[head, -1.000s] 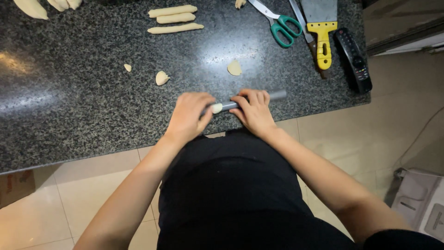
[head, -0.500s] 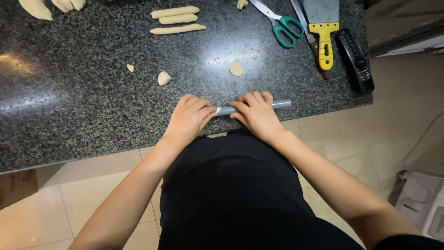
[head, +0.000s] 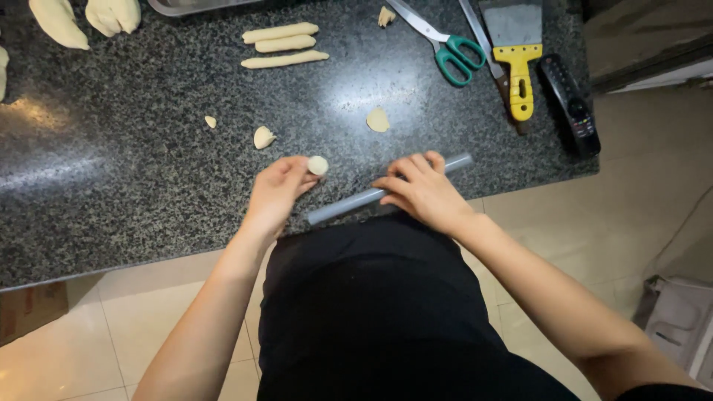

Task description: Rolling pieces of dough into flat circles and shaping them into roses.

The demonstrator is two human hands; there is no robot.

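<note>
My left hand (head: 276,191) grip pinching small round pale dough piece (head: 318,165), my right hand (head: 423,191) released, flat on grey plastic rolling rod (head: 349,206), green-handled scissors (head: 445,44) at one o'clock on speckled granite surface (head: 134,171)

The right hand (head: 425,191) covers the middle of the thin grey rolling rod (head: 343,207); beyond it, the steel tray (head: 194,6) and pale dough lumps (head: 113,13) get cropped by the top edge.

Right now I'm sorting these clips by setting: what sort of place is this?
Most likely a home kitchen used for dough work: a dark granite counter above a tiled floor, shaped dough sticks laid out, and the right hand on a thin grey rolling pin.
</note>
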